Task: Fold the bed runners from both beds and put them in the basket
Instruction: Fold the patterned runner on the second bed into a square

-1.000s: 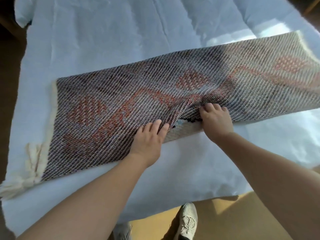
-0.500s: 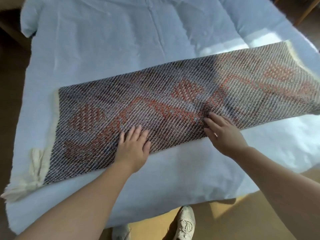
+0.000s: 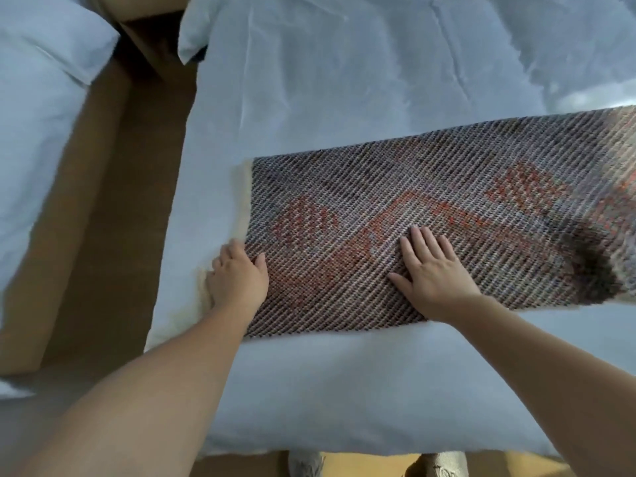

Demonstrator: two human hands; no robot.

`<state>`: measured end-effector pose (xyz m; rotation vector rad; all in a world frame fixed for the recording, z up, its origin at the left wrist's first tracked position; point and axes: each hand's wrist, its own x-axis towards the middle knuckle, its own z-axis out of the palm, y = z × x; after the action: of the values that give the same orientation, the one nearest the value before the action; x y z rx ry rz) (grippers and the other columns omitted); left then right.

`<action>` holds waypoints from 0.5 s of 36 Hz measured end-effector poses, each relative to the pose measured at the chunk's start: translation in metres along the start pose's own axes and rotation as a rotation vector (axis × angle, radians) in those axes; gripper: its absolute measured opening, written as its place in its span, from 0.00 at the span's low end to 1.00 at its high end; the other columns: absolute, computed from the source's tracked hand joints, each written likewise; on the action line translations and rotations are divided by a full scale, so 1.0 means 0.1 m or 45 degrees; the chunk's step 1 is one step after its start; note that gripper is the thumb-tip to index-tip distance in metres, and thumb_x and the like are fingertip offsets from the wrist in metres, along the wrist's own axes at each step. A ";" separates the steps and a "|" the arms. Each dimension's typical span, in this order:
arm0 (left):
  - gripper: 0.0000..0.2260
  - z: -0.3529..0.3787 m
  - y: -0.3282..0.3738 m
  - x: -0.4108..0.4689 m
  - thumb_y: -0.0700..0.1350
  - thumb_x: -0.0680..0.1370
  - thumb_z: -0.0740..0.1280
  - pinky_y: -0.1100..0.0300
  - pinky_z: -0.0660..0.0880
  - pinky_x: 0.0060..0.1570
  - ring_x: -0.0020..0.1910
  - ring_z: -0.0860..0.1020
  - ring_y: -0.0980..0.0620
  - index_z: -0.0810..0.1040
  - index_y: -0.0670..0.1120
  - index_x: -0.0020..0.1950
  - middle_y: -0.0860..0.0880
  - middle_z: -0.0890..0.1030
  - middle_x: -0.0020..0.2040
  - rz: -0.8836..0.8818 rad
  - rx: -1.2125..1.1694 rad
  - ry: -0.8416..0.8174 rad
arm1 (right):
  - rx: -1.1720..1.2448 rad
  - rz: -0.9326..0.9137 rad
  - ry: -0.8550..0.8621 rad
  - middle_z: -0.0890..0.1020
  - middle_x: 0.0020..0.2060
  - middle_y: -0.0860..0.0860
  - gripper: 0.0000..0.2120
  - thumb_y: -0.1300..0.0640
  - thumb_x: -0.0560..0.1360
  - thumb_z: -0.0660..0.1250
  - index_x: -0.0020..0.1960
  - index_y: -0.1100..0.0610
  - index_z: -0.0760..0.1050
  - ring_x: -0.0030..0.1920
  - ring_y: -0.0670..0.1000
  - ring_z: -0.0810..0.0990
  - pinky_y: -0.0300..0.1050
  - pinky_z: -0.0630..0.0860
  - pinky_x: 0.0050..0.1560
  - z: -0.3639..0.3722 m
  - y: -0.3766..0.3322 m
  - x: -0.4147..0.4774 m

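A woven bed runner (image 3: pixel 447 187), brown-grey with an orange pattern and a cream fringe at its left end, lies flat across the white bed (image 3: pixel 344 80). It runs off the right edge of the view. My left hand (image 3: pixel 237 277) rests at the runner's left end, thumb on top and fingers curled at the fringe edge. My right hand (image 3: pixel 430 270) lies flat and spread on the runner's near part, holding nothing. No basket is in view.
A second white bed (image 3: pixel 38 115) stands at the left, across a brown floor gap (image 3: pixel 103 208). A pillow corner (image 3: pixel 192 39) shows at the top. My shoes (image 3: pixel 306 464) stand on the floor at the bed's near edge.
Both hands slid left along the runner, smoothing it flat. The left hand reached the fringed left end. The view shifted left, so the second bed now shows.
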<state>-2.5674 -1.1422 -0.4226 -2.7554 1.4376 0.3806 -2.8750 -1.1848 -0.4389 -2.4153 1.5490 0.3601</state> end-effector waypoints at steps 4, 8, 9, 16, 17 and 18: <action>0.24 -0.09 -0.08 0.32 0.59 0.78 0.61 0.51 0.70 0.52 0.57 0.75 0.40 0.67 0.42 0.65 0.46 0.76 0.58 -0.222 -0.454 -0.053 | 0.003 -0.027 0.031 0.39 0.77 0.56 0.39 0.33 0.75 0.33 0.77 0.56 0.37 0.76 0.55 0.36 0.52 0.36 0.74 0.02 -0.51 0.24; 0.21 -0.11 -0.10 0.61 0.56 0.80 0.58 0.53 0.70 0.52 0.54 0.75 0.42 0.71 0.41 0.63 0.44 0.77 0.56 -0.100 -0.523 -0.164 | 0.045 -0.064 0.023 0.39 0.77 0.55 0.38 0.33 0.76 0.35 0.78 0.55 0.38 0.76 0.55 0.36 0.53 0.36 0.75 0.00 -0.91 0.36; 0.18 -0.12 -0.11 0.65 0.53 0.81 0.57 0.53 0.70 0.50 0.52 0.75 0.43 0.71 0.42 0.62 0.44 0.77 0.54 -0.087 -0.568 -0.125 | 0.048 -0.077 0.015 0.38 0.77 0.55 0.38 0.33 0.75 0.35 0.78 0.54 0.38 0.76 0.55 0.35 0.54 0.36 0.75 -0.01 -1.01 0.37; 0.09 -0.15 -0.42 0.78 0.50 0.83 0.53 0.52 0.69 0.40 0.44 0.76 0.44 0.67 0.46 0.55 0.45 0.76 0.46 -0.119 -0.537 0.016 | 0.052 -0.104 0.007 0.37 0.77 0.54 0.37 0.33 0.76 0.34 0.77 0.54 0.37 0.76 0.54 0.34 0.55 0.36 0.75 -0.03 -1.32 0.44; 0.09 -0.13 -0.40 0.77 0.50 0.83 0.53 0.51 0.70 0.40 0.43 0.76 0.43 0.67 0.46 0.55 0.45 0.76 0.45 -0.109 -0.508 0.009 | 0.041 -0.073 0.008 0.38 0.77 0.54 0.37 0.33 0.76 0.34 0.77 0.53 0.37 0.76 0.54 0.34 0.55 0.36 0.75 -0.04 -1.26 0.43; 0.09 -0.11 -0.36 0.74 0.50 0.83 0.52 0.50 0.71 0.40 0.43 0.76 0.43 0.67 0.46 0.56 0.45 0.77 0.45 -0.102 -0.468 0.001 | 0.033 -0.035 0.003 0.38 0.77 0.53 0.37 0.33 0.76 0.34 0.77 0.53 0.37 0.76 0.54 0.34 0.55 0.36 0.75 -0.03 -1.18 0.41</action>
<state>-2.4954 -1.1828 -0.4314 -3.0797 1.3726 0.7062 -2.7501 -1.1733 -0.4411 -2.4161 1.5104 0.3300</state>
